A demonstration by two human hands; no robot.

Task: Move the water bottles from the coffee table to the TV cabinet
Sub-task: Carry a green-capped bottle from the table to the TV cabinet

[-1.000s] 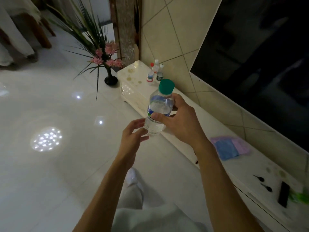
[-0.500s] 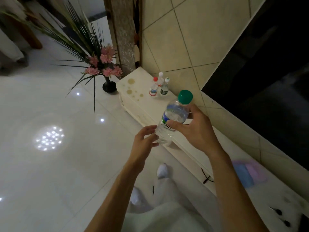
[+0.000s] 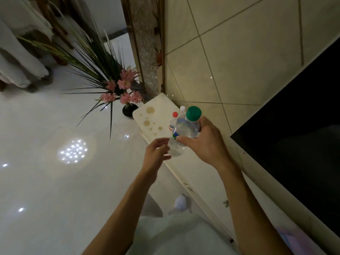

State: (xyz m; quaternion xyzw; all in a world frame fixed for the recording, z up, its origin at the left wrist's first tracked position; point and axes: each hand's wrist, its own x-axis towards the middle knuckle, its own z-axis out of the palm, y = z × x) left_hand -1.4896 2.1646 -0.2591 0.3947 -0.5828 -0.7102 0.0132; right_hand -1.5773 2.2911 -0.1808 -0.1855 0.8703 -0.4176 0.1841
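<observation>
My right hand point(image 3: 206, 144) grips a clear water bottle point(image 3: 184, 131) with a green cap around its middle, tilted, above the white TV cabinet point(image 3: 156, 111). My left hand point(image 3: 156, 155) hovers just left of the bottle's base, its fingers loosely curled with the tips near the plastic, holding nothing. Behind the held bottle, two small bottles stand on the cabinet near the wall: one with a red cap point(image 3: 173, 119), one with a white cap point(image 3: 182, 108). The held bottle partly hides them.
A black vase with long green leaves and pink flowers point(image 3: 121, 89) stands on the floor at the cabinet's left end. A large dark TV screen point(image 3: 294, 144) fills the right. The tiled wall point(image 3: 230, 61) rises behind the cabinet. Glossy white floor lies to the left.
I have moved closer to the cabinet's left end. The held bottle now sits right in front of the small bottles, and the cloths on the cabinet have slid to the frame's bottom right corner.
</observation>
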